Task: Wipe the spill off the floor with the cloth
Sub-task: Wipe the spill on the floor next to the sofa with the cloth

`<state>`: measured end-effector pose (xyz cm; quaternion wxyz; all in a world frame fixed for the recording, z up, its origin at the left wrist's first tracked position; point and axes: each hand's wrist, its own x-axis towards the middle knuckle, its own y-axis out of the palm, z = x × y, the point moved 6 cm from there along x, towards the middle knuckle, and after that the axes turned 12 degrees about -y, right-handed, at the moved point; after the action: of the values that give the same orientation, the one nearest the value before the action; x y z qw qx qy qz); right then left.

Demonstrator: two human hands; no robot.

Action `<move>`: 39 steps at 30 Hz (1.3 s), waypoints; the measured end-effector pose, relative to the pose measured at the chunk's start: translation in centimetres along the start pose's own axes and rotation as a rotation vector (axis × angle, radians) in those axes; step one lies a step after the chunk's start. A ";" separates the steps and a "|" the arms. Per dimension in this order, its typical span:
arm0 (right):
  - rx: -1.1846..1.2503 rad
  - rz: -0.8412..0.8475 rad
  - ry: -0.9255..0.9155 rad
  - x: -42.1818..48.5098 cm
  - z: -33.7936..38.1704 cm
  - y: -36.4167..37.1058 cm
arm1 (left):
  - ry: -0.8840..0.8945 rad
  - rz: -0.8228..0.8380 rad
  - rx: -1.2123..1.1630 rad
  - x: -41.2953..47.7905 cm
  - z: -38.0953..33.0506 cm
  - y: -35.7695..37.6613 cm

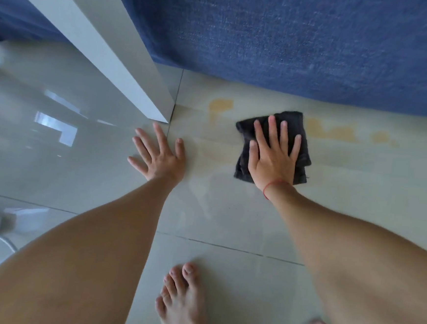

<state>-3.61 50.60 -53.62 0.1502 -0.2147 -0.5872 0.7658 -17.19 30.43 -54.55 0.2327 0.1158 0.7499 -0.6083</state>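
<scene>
Right hand [273, 161] lies flat on the cloth [303, 143], fingers spread wide and palm down, pressing it to the floor [228, 214] rather than gripping it; this hold suits sliding the cloth under even pressure. The cloth, dark and folded, sits in the middle of the spill [332, 131], whose yellowish patches show on both sides of it: one to the left near the white post [127, 78], several to the right, all close to the edge of the blue rug [293, 40]. Left hand [159, 155] is open and empty, flat on the tile beside the post foot, judged to be bracing the crouched body. Bare feet [181, 300] stand well clear of the wet area. Judgement: wiping is under way, with stain remaining on either side; the rug edge risks soaking if liquid is pushed toward it
</scene>
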 end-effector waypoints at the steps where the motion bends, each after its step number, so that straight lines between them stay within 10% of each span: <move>1: 0.009 -0.001 0.035 1.3 0.7 -0.1 | 0.002 0.007 0.004 -0.1 -0.1 0.0; 16: 0.040 0.010 -0.356 -3.3 6.5 1.9 | 0.008 0.168 0.052 -0.1 -0.2 -0.7; 25: -0.004 -0.030 0.016 1.3 2.6 0.8 | 0.004 0.159 0.020 -0.2 -0.2 -0.5; 33: 0.083 0.008 -0.143 3.7 10.1 1.8 | 0.003 0.163 0.025 0.0 -0.2 -0.3; 39: 0.065 0.011 -0.258 -1.1 7.1 1.7 | 0.091 -0.223 -0.114 -2.4 -0.3 -1.8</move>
<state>-6.19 43.69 -53.50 0.0761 -0.1128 -0.5755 0.8064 -16.01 30.59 -51.79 0.1355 0.0460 0.8014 -0.5807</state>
